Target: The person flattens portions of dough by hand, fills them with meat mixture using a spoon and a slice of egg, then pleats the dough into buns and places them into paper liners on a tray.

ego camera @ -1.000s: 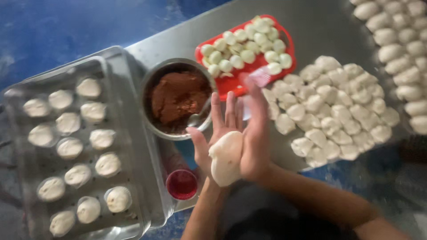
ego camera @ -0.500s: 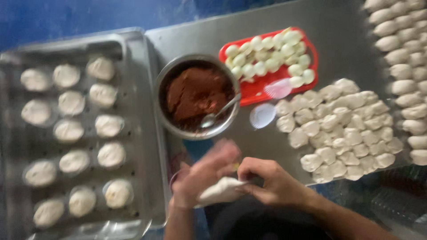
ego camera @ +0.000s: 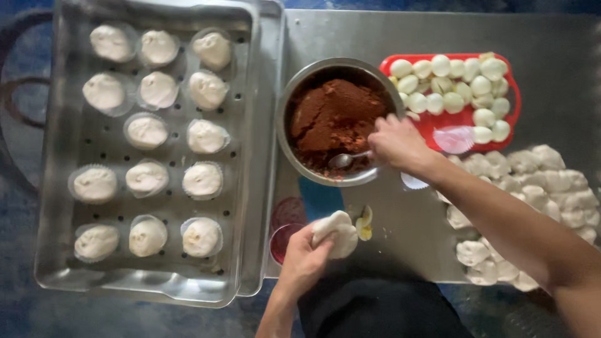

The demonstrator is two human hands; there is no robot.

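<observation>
Nearest, the left hand (ego camera: 305,256) cups a flattened dough piece (ego camera: 336,231), long axis running left to right. Farther out, the right hand (ego camera: 396,143) grips a spoon (ego camera: 348,159), its bowl pointing left inside the filling bowl (ego camera: 299,94).

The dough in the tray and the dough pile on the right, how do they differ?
The tray dough sits in paper cups in neat rows, each piece round and smooth. The pile dough lies bare on the table, heaped, touching and lumpy. Both are pale white and similar in size.
</observation>
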